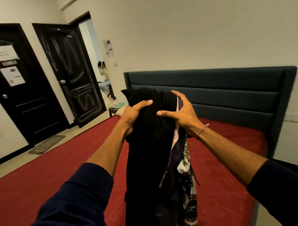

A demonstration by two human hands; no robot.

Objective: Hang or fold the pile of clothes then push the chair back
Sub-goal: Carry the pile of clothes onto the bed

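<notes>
I hold a bundle of clothes up in front of me above the bed. A black garment [148,149] hangs on the outside, and a white patterned cloth [187,178] with a pink edge shows behind it on the right. My left hand [135,112] grips the top left of the black garment, thumb across its front. My right hand [181,113] clasps the top right of the bundle, fingers spread round its far side. No chair is in view.
A bed with a red sheet [50,178] lies below, its dark blue headboard [215,87] against the wall. Two dark doors [22,89] stand at the left, one ajar. A person [104,77] sits beyond the open doorway. A doormat [46,143] lies on the floor.
</notes>
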